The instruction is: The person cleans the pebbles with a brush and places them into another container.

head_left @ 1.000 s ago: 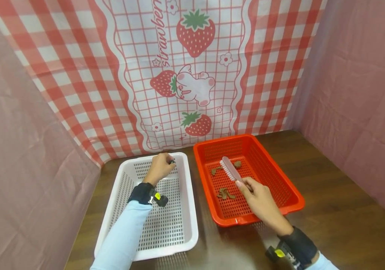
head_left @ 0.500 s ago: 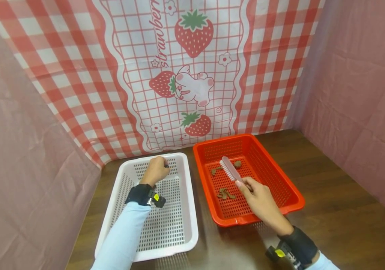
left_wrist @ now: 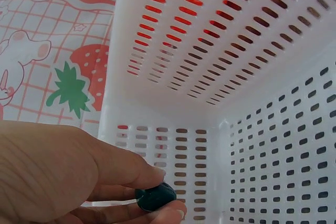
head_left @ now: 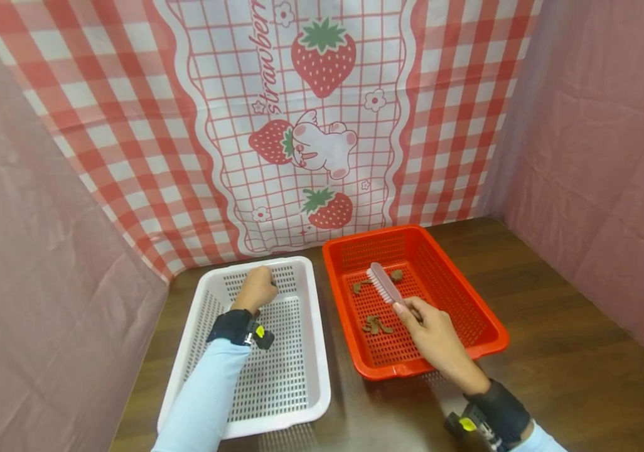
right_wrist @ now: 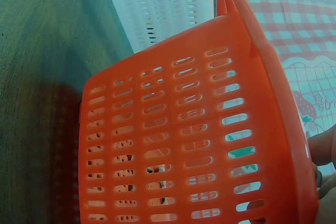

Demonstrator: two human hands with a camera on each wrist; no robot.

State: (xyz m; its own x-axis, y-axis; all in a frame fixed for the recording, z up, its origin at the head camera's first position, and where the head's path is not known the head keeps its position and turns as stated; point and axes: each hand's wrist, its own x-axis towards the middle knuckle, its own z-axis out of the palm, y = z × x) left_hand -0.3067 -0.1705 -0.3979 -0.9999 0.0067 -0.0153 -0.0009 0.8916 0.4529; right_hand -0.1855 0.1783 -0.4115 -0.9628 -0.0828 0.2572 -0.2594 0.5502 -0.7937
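Over the far end of the white basket (head_left: 316,351), my left hand (head_left: 257,291) pinches a small, glossy dark green object (left_wrist: 156,196) between thumb and fingertips. The left wrist view shows it as rounded; its kind is unclear. My right hand (head_left: 437,333) reaches over the near rim of the red basket (head_left: 446,270) and grips the handle of a pink brush (head_left: 385,284) with white bristles. Brown clay-like pieces (head_left: 377,324) lie on the red basket's floor below the brush, with a rounded brown lump (head_left: 397,275) farther back. The basket wall hides most of this hand in the right wrist view.
Both slotted baskets stand side by side on a dark wooden table (head_left: 559,333), a narrow gap between them. Behind them hangs a red-and-white checked cloth (head_left: 457,107) with strawberry prints. Pink cloth walls (head_left: 599,163) close off the left and right sides.
My left hand has shifted a little left and toward me over the white basket, still holding the small dark object. The right hand and brush stay in place.
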